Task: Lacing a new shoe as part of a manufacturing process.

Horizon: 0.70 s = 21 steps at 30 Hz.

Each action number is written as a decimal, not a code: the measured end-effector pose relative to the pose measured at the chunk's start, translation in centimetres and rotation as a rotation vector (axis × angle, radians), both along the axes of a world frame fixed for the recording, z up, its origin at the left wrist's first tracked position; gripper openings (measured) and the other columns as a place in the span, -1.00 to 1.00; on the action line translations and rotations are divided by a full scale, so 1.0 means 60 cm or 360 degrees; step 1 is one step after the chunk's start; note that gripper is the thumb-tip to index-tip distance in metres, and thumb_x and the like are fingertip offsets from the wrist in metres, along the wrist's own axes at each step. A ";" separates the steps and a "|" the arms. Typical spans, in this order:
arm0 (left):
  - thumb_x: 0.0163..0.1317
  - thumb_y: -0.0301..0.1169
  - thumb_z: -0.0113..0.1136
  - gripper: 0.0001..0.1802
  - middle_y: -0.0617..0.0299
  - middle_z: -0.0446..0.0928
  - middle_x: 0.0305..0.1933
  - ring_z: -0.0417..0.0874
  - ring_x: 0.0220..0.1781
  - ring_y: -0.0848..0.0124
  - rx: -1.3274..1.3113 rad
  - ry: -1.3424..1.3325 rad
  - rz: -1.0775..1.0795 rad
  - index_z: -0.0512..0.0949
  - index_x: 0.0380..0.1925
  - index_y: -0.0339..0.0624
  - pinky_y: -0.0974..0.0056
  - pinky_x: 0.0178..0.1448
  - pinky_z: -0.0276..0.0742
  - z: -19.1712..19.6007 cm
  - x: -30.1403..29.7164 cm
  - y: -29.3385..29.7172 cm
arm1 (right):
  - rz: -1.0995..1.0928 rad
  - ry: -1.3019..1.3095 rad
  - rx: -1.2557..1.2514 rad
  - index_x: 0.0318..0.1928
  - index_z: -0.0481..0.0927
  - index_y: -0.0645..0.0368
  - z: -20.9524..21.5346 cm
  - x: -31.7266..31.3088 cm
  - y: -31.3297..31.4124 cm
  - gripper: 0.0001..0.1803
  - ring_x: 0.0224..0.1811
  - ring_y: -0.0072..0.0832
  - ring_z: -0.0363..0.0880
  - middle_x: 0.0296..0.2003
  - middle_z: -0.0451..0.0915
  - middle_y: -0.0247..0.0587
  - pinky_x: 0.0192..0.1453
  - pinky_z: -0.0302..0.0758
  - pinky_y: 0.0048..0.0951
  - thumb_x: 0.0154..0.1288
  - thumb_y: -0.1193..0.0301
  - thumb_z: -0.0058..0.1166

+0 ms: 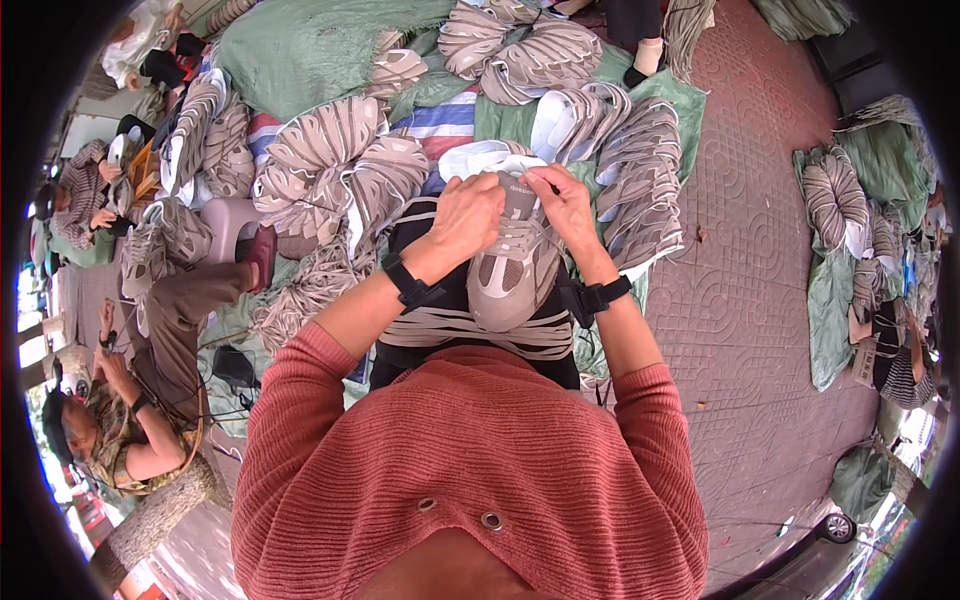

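A grey-beige shoe upper (514,278) rests on my lap, its rounded toe toward me, with laces (520,236) crossing its middle. Its tongue (518,203) stands up between my hands. At the left edge of the opening, my left hand (468,214) is closed, fingers curled against the upper. My right hand (566,207) pinches with thumb and forefinger at the right edge by the tongue; whether a lace end is in either grip is hidden. Pale flat laces (480,340) lie in strands across my dark-clad thighs.
Bundles of nested uppers (325,165) lie ahead, with another long stack (645,190) at right. Loose laces (312,298) pile on green sheeting (300,55). A seated person (135,430) works at left near a plastic stool (232,222). Patterned paving (755,270) stretches along the right.
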<state>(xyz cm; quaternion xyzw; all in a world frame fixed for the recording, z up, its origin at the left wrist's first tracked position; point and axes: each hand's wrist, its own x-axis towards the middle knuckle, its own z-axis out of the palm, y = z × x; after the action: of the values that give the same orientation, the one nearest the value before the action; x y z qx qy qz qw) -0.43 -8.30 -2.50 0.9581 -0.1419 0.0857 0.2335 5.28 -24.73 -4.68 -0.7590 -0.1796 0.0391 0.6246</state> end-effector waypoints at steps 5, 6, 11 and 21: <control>-0.11 -0.58 0.13 -0.95 0.15 0.41 -0.43 0.52 -0.34 0.22 -0.0089 -0.0057 0.0198 0.50 -0.59 -0.20 0.16 -0.27 0.35 -0.025 -0.006 -0.013 | -0.0035 -0.0050 0.0036 -0.31 0.64 0.17 -0.004 -0.003 0.006 -0.86 -0.45 -0.64 0.31 -0.50 0.42 -0.40 -0.32 0.25 -0.64 0.24 0.44 0.02; -0.10 -0.58 0.14 -0.96 0.15 0.42 -0.46 0.52 -0.40 0.26 -0.0519 0.0161 0.0268 0.52 -0.58 -0.23 0.21 -0.32 0.36 -0.031 0.000 -0.013 | -0.0024 -0.0051 0.0033 -0.31 0.64 0.17 -0.005 -0.003 0.006 -0.86 -0.45 -0.64 0.31 -0.50 0.42 -0.40 -0.32 0.25 -0.64 0.24 0.44 0.02; 0.02 -0.55 0.18 -0.94 0.24 0.39 -0.52 0.40 -0.49 0.54 -0.1295 0.0714 0.0356 0.60 -0.47 -0.27 0.40 -0.40 0.32 -0.030 -0.003 -0.017 | -0.0014 0.0072 0.0121 -0.32 0.63 0.22 -0.007 0.001 0.003 -0.86 -0.38 -0.63 0.35 -0.45 0.44 -0.39 -0.24 0.27 -0.64 0.25 0.46 0.02; -0.07 -0.56 0.08 -0.95 0.16 0.43 -0.42 0.54 -0.33 0.12 -0.0002 0.0026 0.0033 0.45 -0.54 -0.19 0.12 -0.33 0.45 0.023 -0.001 0.007 | 0.0247 -0.0015 -0.0537 -0.02 0.50 0.15 0.034 0.017 -0.011 -0.58 -0.27 -0.57 0.42 -0.27 0.53 -0.28 -0.16 0.34 -0.59 0.05 0.40 0.18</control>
<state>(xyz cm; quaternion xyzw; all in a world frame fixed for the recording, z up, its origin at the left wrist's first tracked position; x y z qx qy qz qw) -0.46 -7.85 -1.15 0.9600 -0.1301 0.0805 0.2344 6.33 -25.41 -2.65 -0.8370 -0.2314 0.1134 0.4827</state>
